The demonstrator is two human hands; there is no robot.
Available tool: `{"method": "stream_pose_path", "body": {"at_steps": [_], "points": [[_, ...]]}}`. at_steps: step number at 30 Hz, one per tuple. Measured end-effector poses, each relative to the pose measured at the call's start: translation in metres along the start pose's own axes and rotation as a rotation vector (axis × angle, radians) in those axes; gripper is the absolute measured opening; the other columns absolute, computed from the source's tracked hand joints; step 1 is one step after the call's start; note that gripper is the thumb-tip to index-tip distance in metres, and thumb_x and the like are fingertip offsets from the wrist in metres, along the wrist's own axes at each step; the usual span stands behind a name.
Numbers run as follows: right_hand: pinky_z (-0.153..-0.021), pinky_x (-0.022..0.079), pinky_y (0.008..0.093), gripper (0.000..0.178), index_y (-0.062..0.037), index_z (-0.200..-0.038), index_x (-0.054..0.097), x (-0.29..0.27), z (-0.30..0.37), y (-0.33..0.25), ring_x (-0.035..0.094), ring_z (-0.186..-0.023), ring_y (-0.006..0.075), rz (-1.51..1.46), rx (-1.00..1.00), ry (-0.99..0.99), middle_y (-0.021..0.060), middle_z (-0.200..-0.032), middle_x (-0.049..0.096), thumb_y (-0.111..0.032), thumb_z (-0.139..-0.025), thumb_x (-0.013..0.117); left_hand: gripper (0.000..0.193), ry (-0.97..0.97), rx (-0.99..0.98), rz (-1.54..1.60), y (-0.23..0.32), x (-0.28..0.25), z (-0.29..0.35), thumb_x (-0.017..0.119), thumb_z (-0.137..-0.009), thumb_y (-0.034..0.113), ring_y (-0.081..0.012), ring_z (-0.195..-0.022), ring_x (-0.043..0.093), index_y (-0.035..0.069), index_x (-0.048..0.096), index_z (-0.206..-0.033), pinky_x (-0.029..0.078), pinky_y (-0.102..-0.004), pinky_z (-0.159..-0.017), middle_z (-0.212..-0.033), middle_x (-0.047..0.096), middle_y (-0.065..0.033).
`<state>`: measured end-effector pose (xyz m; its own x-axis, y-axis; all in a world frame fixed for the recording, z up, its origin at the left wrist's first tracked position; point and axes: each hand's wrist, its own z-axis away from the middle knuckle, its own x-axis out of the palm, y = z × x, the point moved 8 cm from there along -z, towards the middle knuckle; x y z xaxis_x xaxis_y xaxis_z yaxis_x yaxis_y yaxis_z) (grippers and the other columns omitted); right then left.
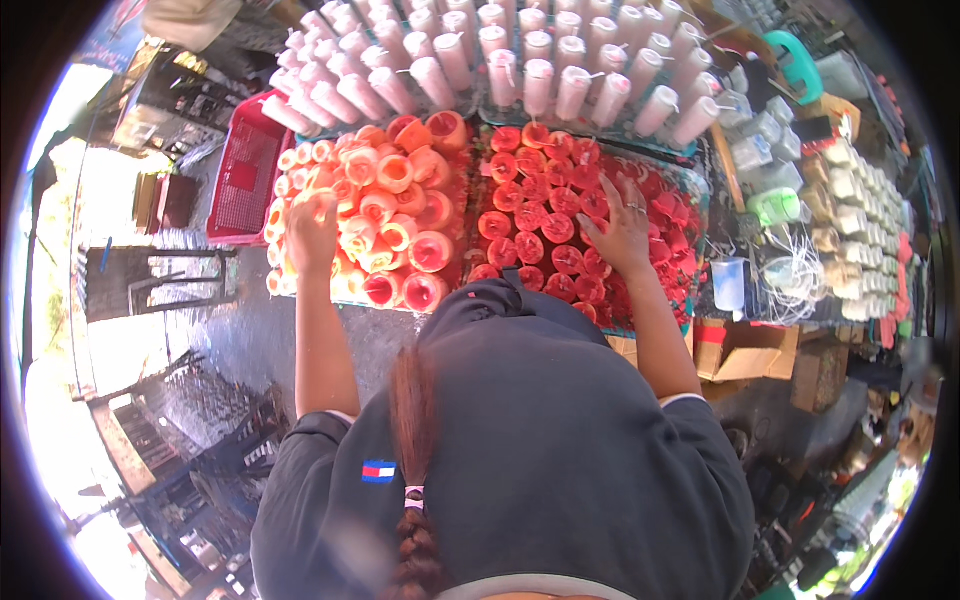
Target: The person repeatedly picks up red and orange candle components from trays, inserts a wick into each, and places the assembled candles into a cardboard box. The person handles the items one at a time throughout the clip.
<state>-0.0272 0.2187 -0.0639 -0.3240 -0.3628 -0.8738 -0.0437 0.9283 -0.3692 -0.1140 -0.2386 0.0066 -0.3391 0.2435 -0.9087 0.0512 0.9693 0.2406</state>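
My left hand is over the left edge of a batch of hollow orange-and-pink candles. Its fingers look curled together, and bright light hides what they grip, if anything. On the other side, my right hand reaches over deep red candles with its fingers spread and a ring on one of them. It seems to hold nothing; whether the fingertips touch the red pieces beneath is hard to tell. Both batches lie side by side on the worktable in front of me.
Rows of tall pale pink candles with wicks stand behind. A red plastic crate is at the left. To the right are a tangle of white string, a clear cup, rows of cream blocks and an open cardboard box.
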Motion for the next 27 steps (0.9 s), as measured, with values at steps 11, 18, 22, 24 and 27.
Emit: {"method": "stream_pose_path", "body": {"at_steps": [11,18,22,24,27], "points": [[-0.095,0.023,0.0720,0.078,-0.0289,-0.135,0.040,0.024,-0.015,0.145,0.028,-0.131,0.0414,0.199,0.553,-0.456,0.0090,-0.147,0.025,-0.059,-0.068,0.066,0.065,-0.067,-0.279,-0.115,-0.023,0.003,0.016,0.049,-0.087,0.053,-0.0331,-0.124,0.040,0.000,0.047,-0.125,0.037,-0.0439,-0.100,-0.131,0.043,-0.0215],[-0.106,0.027,0.0512,0.086,-0.0272,-0.133,0.043,0.002,0.030,0.129,0.032,-0.128,0.0426,0.210,0.272,-0.580,0.0182,-0.141,0.032,-0.061,-0.060,0.071,0.061,-0.046,-0.170,-0.027,-0.020,0.001,0.022,0.047,-0.090,0.050,-0.0335,-0.126,0.037,0.002,0.044,-0.128,0.036,-0.0436,-0.101,-0.132,0.040,-0.0194],[-0.100,0.035,0.0511,0.081,-0.0318,-0.132,0.042,-0.012,0.040,0.121,0.035,-0.125,0.0458,0.231,0.323,-0.427,0.0162,-0.141,0.033,-0.057,-0.061,0.073,0.052,0.135,-0.059,0.025,0.022,-0.022,0.008,0.052,-0.090,0.043,-0.0324,-0.124,0.038,0.005,0.048,-0.125,0.037,-0.0438,-0.100,-0.131,0.041,-0.0174],[-0.096,0.040,0.0508,0.078,-0.0338,-0.131,0.043,-0.008,0.045,0.121,0.038,-0.122,0.0465,0.247,0.289,-0.301,0.0150,-0.140,0.034,-0.053,-0.062,0.074,0.044,0.165,0.062,0.063,0.048,-0.028,0.003,0.056,-0.089,0.036,-0.0322,-0.123,0.039,0.007,0.051,-0.121,0.038,-0.0448,-0.098,-0.131,0.041,-0.0162],[-0.090,0.044,0.0523,0.067,-0.0335,-0.127,0.046,-0.003,0.046,0.115,0.040,-0.120,0.0441,0.189,0.427,-0.313,0.0124,-0.138,0.036,-0.048,-0.067,0.072,0.040,0.134,0.225,0.113,0.089,-0.026,-0.001,0.059,-0.087,0.031,-0.0319,-0.123,0.040,0.007,0.052,-0.119,0.040,-0.0452,-0.096,-0.132,0.041,-0.0154]]}}
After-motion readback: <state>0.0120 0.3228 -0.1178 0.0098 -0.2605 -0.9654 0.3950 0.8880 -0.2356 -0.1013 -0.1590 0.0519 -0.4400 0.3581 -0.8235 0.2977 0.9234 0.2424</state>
